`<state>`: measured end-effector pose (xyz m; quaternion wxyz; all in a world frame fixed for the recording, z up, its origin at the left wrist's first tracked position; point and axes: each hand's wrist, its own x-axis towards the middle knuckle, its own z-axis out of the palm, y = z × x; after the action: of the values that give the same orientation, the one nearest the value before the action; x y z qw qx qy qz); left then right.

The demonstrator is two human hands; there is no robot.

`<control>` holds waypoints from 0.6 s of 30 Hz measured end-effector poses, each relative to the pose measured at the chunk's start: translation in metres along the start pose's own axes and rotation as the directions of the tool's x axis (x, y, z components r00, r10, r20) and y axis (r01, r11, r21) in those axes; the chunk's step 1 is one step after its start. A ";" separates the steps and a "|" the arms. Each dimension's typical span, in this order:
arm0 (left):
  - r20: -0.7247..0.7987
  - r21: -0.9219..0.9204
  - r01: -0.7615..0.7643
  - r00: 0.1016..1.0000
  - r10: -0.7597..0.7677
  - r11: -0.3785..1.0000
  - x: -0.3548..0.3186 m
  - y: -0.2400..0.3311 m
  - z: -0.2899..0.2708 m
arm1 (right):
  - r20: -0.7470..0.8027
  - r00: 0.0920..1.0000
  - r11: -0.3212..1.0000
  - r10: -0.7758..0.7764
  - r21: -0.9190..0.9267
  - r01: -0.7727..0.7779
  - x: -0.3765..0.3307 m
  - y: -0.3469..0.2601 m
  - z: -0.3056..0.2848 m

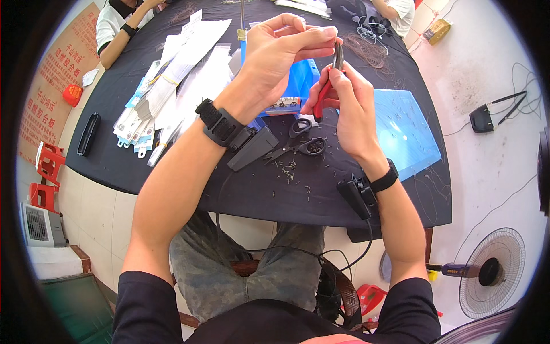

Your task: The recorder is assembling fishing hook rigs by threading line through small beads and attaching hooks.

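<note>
Above the black-covered table, my right hand (354, 106) is closed around pliers with red handles (322, 102), their dark metal jaws pointing up and away. My left hand (272, 54) is raised beside it, thumb and fingers pinched together right at the jaw tips. Whatever it pinches is too small to make out. Below the hands lie black-handled scissors (311, 147), blades toward the left. Small clippings (289, 171) are scattered near them. Partly hidden behind my left hand stands a blue bin (303, 74) with small parts in its front.
Packaging sleeves (166, 86) pile up at left, near a black case (89, 135). A blue translucent sheet (407, 137) with loose strands lies at right. Tangled thin wire (366, 50) sits farther back. Other people work across the table. Cables run from my wristbands. A fan (491, 272) stands right.
</note>
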<state>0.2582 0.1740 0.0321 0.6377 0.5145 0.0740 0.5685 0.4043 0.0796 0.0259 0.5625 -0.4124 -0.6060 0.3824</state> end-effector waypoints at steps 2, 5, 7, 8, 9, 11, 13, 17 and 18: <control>0.003 0.001 -0.002 1.000 0.002 1.000 0.000 0.000 0.000 | 0.001 1.000 1.000 -0.001 -0.006 0.001 0.000 0.000 0.000; 0.019 -0.006 -0.010 1.000 0.010 1.000 0.000 0.000 0.000 | -0.009 1.000 1.000 -0.006 -0.023 0.006 0.000 0.000 0.000; 0.014 0.001 -0.009 1.000 0.009 1.000 0.000 0.000 0.001 | -0.010 1.000 0.999 -0.012 -0.041 0.012 0.000 0.001 0.000; 0.009 0.007 -0.007 1.000 0.007 1.000 0.000 0.000 0.001 | -0.009 1.000 0.998 -0.016 -0.059 0.016 0.000 0.001 -0.001; 0.008 0.007 -0.007 1.000 0.007 1.000 0.000 0.000 0.001 | -0.009 1.000 0.998 -0.016 -0.059 0.015 0.000 0.001 -0.001; 0.004 0.021 -0.007 1.000 0.007 1.000 0.000 0.000 0.000 | -0.016 1.000 0.998 -0.018 -0.055 0.017 0.000 0.001 -0.001; 0.007 0.016 -0.006 1.000 0.006 1.000 0.000 0.000 0.000 | -0.016 1.000 0.998 -0.012 -0.057 0.011 0.000 0.002 -0.001; 0.014 0.010 0.003 1.000 -0.003 1.000 0.001 -0.001 -0.002 | -0.005 1.000 0.999 -0.008 -0.041 0.008 -0.001 0.002 -0.001; 0.024 0.003 -0.002 1.000 0.002 1.000 0.001 -0.001 -0.002 | -0.004 1.000 0.999 -0.008 -0.045 0.008 -0.001 0.002 -0.001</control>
<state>0.2580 0.1762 0.0315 0.6371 0.5222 0.0665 0.5630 0.4053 0.0800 0.0237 0.5561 -0.4233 -0.6148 0.3655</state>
